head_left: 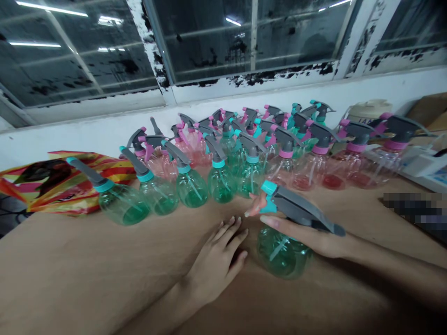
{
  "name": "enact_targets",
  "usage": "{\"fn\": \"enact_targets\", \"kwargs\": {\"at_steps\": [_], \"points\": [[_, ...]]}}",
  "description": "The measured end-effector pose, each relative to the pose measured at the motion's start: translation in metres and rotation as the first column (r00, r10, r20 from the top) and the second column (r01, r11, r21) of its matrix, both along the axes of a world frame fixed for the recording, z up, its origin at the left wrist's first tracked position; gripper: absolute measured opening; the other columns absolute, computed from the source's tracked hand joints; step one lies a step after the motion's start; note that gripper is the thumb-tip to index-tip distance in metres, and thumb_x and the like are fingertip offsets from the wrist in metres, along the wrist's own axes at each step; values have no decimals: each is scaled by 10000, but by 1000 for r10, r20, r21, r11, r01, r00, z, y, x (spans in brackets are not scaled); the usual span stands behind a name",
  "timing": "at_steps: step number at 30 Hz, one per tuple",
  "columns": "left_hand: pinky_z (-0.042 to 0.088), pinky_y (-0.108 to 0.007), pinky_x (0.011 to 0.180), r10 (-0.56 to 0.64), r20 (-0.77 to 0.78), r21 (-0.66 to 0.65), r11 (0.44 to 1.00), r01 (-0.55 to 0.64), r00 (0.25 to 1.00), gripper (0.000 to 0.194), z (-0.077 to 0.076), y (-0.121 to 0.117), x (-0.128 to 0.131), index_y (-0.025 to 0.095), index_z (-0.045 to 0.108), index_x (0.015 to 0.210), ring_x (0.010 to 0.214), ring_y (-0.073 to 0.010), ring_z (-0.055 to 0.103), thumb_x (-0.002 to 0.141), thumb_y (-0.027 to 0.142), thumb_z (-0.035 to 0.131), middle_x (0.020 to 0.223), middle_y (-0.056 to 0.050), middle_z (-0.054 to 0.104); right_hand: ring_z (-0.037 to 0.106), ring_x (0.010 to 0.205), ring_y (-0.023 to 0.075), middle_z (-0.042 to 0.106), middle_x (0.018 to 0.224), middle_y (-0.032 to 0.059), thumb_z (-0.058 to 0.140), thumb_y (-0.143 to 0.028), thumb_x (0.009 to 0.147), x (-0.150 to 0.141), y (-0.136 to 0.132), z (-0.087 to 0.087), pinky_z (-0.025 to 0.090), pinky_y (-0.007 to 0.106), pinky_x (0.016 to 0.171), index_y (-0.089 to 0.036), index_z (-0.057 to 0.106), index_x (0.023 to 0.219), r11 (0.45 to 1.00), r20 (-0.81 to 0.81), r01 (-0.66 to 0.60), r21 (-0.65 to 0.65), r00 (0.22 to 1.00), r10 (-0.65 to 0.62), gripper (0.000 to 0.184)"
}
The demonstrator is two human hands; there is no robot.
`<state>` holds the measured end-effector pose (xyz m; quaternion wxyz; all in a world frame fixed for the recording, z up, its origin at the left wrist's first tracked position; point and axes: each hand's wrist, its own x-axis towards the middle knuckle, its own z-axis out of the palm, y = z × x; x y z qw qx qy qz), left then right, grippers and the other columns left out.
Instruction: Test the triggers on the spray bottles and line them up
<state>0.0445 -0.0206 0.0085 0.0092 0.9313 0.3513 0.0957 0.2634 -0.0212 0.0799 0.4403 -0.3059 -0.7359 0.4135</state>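
My right hand [314, 239] is closed round the neck of a green spray bottle [279, 260] with a grey and turquoise spray head [300, 209]. Some fingertips show by the nozzle, and the rest of the fingers are hidden behind the head. The bottle is close to upright at the front of the group. Just left of it, my left hand [218, 260] lies palm down on the wooden table [87, 274], fingers stretched out, holding nothing. Beyond both hands stands a row of green spray bottles [191, 188], continued on the right by clear pinkish spray bottles [331, 170].
More spray bottles with pink or turquoise collars crowd toward the white wall [206, 102]. A colourful plastic bag [80, 177] lies at the left. A cream container [370, 109], a white device [424, 165] and a dark blurred-out object [415, 211] are on the right. Windows [244, 37] rise behind.
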Motion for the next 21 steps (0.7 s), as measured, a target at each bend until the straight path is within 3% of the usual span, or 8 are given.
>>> {"fn": "enact_targets", "kwargs": {"at_steps": [6, 9, 15, 21], "points": [[341, -459, 1064, -1, 13, 6, 1000, 0, 1000, 402, 1, 0, 0, 149, 451, 1328, 1327, -243, 357, 951, 287, 452, 1420, -107, 430, 564, 624, 118, 593, 759, -25, 593, -378, 840, 2, -2, -8, 492, 263, 613, -239, 581, 834, 991, 46, 131, -34, 990, -130, 140], [340, -456, 1066, -1, 16, 1, 1000, 1, 1000, 398, 3, -1, 0, 150, 456, 1323, 1334, -240, 345, 949, 284, 454, 1422, -103, 428, 568, 633, 128, 592, 746, -22, 585, -394, 840, 3, -4, -9, 496, 280, 631, -240, 567, 827, 987, 36, 155, -41, 988, -153, 156], [328, -448, 1077, -4, 8, -15, 1000, 4, 1000, 402, 4, -1, 1, 151, 450, 1328, 1353, -230, 308, 945, 271, 467, 1433, -96, 411, 626, 899, 180, 653, 922, 10, 588, -309, 846, 5, -1, -8, 495, 329, 859, -282, 616, 985, 997, 44, 76, -8, 996, -75, 144], [322, -445, 1081, 3, 26, 1, 1000, -3, 1000, 399, 0, -1, 0, 164, 447, 1332, 1358, -223, 297, 947, 267, 468, 1449, -87, 387, 619, 640, 183, 615, 599, -8, 598, -336, 818, 7, -2, -9, 541, 300, 645, -269, 678, 820, 990, 118, 143, 12, 983, -144, 104]]}}
